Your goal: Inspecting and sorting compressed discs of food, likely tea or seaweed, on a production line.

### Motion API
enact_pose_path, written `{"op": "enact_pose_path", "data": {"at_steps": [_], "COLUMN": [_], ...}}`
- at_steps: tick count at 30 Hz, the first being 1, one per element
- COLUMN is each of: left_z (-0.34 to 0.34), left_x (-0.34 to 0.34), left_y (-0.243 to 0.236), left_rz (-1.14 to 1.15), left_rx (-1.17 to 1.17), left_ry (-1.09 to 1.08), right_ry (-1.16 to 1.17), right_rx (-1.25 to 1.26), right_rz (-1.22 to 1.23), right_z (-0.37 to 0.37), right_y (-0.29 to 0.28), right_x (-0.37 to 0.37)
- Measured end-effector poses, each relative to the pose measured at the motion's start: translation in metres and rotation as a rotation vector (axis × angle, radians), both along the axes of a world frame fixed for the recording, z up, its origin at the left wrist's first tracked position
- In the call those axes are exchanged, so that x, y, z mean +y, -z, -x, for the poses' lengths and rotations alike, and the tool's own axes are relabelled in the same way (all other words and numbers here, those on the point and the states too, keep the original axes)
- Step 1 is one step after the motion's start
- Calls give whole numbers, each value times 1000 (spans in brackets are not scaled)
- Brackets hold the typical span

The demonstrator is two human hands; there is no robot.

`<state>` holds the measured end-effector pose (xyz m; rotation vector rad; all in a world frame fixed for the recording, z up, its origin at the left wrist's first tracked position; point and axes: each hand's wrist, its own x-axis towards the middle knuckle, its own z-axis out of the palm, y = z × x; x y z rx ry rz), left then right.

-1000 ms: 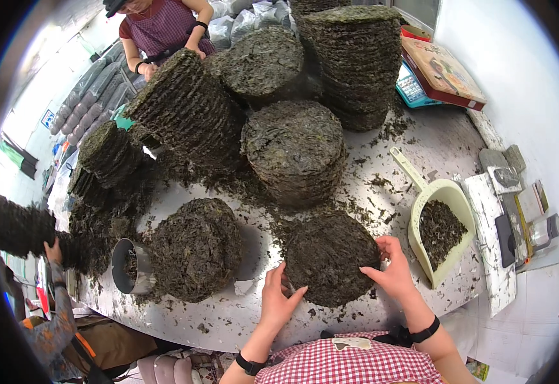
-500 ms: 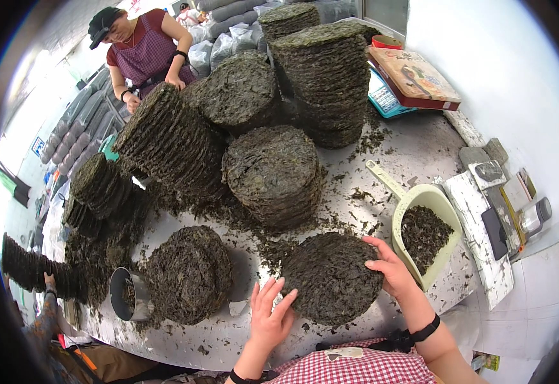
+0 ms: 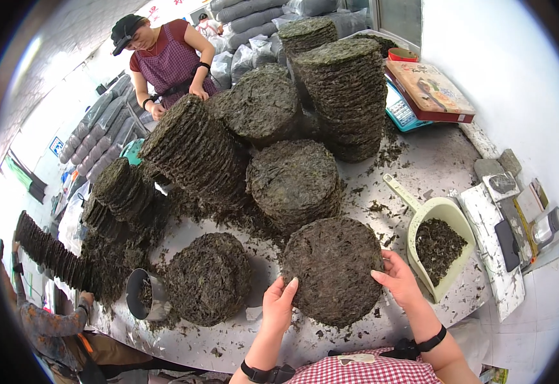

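Note:
A round, dark brown-green dried seaweed cake (image 3: 334,272) is held up between my hands at the front of the table. My left hand (image 3: 278,304) pinches its left edge, thumb on top. On the opposite edge my right hand (image 3: 400,280) grips it the same way, fingers behind the rim. Left of my left hand lies a short pile of seaweed cakes (image 3: 208,279). Just behind the held one stands a taller stack of seaweed cakes (image 3: 294,182).
A pale dustpan (image 3: 444,281) with seaweed scraps sits at my right, a metal cup (image 3: 140,296) at far left. Tall seaweed stacks (image 3: 343,99) crowd the back near a flat box (image 3: 432,89). One co-worker (image 3: 171,61) stands beyond the table, another (image 3: 52,320) at left.
My left hand has gone from spread fingers beside the seaweed cake to a grip on its edge. The cake is now lifted and tilted, showing a browner face. The whole view has shifted slightly.

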<state>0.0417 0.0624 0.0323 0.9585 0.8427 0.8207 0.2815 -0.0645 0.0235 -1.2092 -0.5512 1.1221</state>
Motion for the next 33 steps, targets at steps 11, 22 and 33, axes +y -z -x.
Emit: {"op": "enact_pose_path", "data": {"at_steps": [11, 22, 33], "left_z": [-1, 207, 78], "left_x": [3, 56, -22], "left_y": [-11, -84, -38], "left_rz": [7, -280, -1131], "left_rx": [-13, 179, 794], "left_ry": [93, -551, 135], "right_ry": [46, -53, -51], "right_rx": [-145, -1091, -1309], "right_rz": [-41, 342, 325], "right_z": [2, -1, 9], "right_y": [-9, 11, 33], "right_x": [2, -4, 0]}}
